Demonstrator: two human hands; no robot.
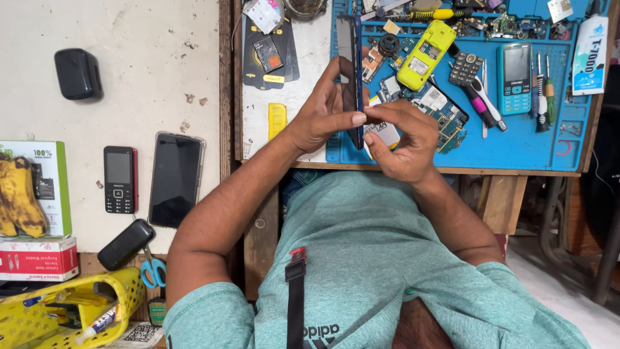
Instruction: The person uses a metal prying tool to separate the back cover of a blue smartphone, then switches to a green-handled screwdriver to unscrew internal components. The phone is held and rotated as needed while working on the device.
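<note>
Teal T-shirt fabric (374,258) fills the bottom of the view, with a black strap (295,297) running down it. Above it, both hands meet over the near edge of the bench (310,58). The left hand (323,116) is wrapped around a dark blue smartphone (352,71), held on edge so that only its thin side shows, thumb pressed against the lower end. The right hand (400,139) is curled, its fingertips pinching at that same lower edge of the phone; whether it holds a small part or tool cannot be told. The phone looks whole from this side, so the work seems at an early stage, with its edge being worked and nothing visibly separated. Beyond lies a blue repair mat (523,139) strewn with a yellow phone shell (426,52), circuit boards, a teal keypad phone (515,77) and screwdrivers (542,94). Another smartphone (175,179) and a black keypad phone (120,179) lie on a pale surface, well apart.
</note>
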